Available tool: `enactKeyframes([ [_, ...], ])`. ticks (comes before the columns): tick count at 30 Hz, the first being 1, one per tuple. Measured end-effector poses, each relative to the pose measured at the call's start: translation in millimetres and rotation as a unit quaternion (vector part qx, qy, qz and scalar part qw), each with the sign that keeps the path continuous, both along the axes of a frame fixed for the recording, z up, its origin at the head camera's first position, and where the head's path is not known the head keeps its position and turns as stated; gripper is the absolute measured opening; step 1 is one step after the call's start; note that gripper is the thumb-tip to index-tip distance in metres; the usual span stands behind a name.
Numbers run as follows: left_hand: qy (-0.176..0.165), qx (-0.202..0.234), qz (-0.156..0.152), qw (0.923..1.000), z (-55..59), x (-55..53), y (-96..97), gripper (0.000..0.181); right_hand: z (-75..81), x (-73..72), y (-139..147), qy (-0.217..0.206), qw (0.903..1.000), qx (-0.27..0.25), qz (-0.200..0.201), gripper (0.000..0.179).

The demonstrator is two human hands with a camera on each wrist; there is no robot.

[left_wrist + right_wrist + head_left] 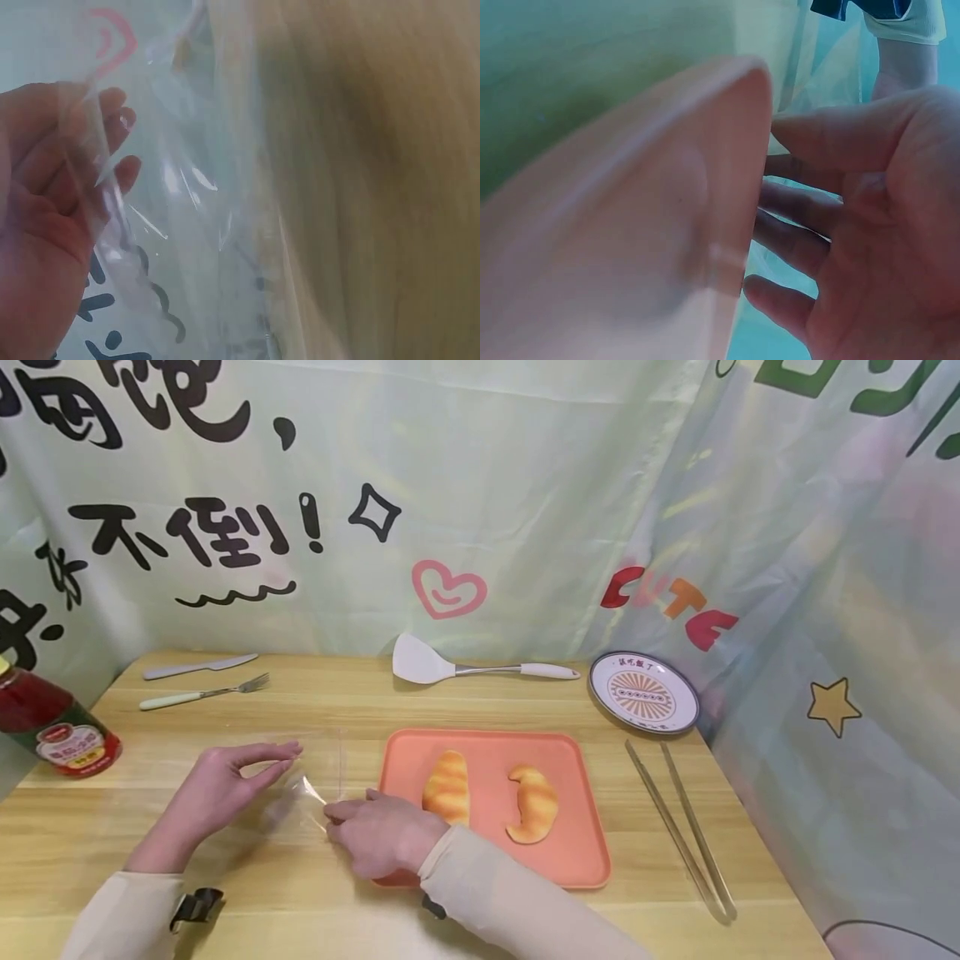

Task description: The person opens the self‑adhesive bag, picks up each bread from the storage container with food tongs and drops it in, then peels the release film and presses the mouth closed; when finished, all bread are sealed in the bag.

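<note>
A clear plastic bag (318, 777) lies on the table left of the pink tray (487, 868), its near part lifted in shiny folds. My left hand (225, 793) reaches over the bag with fingers straight and apart from the thumb. In the left wrist view, the film crosses in front of its fingers (124, 176). My right hand (386, 833) is at the tray's left edge and appears to pinch the bag's raised edge; the tray rim partly hides its fingertips in the right wrist view. Two croissant-like bread pieces, one whole (447, 789) and one curved (536, 806), rest on the tray.
Right of the tray lie metal tongs (686, 835), with a round plate (645, 692) behind them. A white spatula (423, 660) is at the back. Back left are a knife (198, 667) and fork (202, 693); a red-filled jar (67, 735) stands tilted in view at far left.
</note>
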State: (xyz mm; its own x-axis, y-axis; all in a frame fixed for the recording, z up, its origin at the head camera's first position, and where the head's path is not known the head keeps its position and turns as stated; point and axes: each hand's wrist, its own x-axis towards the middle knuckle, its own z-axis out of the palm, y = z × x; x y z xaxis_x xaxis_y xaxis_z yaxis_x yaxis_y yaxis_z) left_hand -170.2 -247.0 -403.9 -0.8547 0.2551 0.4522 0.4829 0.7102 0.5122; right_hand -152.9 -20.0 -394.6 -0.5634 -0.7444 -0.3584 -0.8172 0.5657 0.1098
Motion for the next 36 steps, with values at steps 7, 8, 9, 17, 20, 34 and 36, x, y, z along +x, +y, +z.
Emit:
enactKeyframes([
  [7, -0.017, 0.009, 0.002, 0.9998, 1.3, 2.3, 0.8, 0.016, -0.2, 1.6, -1.3, 0.002, 1.0, 0.004, -0.003, 0.052],
  [8, -0.018, 0.009, 0.0, 0.9998, 1.6, 2.8, 0.7, 0.017, -0.2, 1.8, -1.4, 0.0, 1.0, 0.006, -0.004, 0.052],
  [9, -0.019, 0.01, -0.002, 0.9998, 1.8, 3.2, 0.5, 0.018, -0.2, 2.0, -1.3, 0.0, 1.0, 0.007, -0.004, 0.052],
  [17, -0.03, 0.017, -0.011, 0.9994, 1.6, 4.7, -1.2, 0.02, 0.5, 1.0, -1.6, 0.004, 1.0, 0.006, 0.004, 0.049],
  [20, -0.029, 0.015, -0.012, 0.9994, 1.4, 5.0, -1.3, 0.02, 0.9, 0.6, -2.1, -0.007, 1.0, -0.001, 0.001, 0.048],
  [34, -0.033, 0.068, -0.015, 0.997, 9.7, 6.7, -0.1, 0.019, 2.0, 1.4, -4.4, -0.011, 0.9999, 0.009, -0.008, 0.055],
  [36, -0.026, 0.061, -0.01, 0.9977, 11.0, 7.3, 0.8, 0.019, 1.9, 1.4, -4.2, -0.01, 0.9999, 0.005, -0.008, 0.055],
])
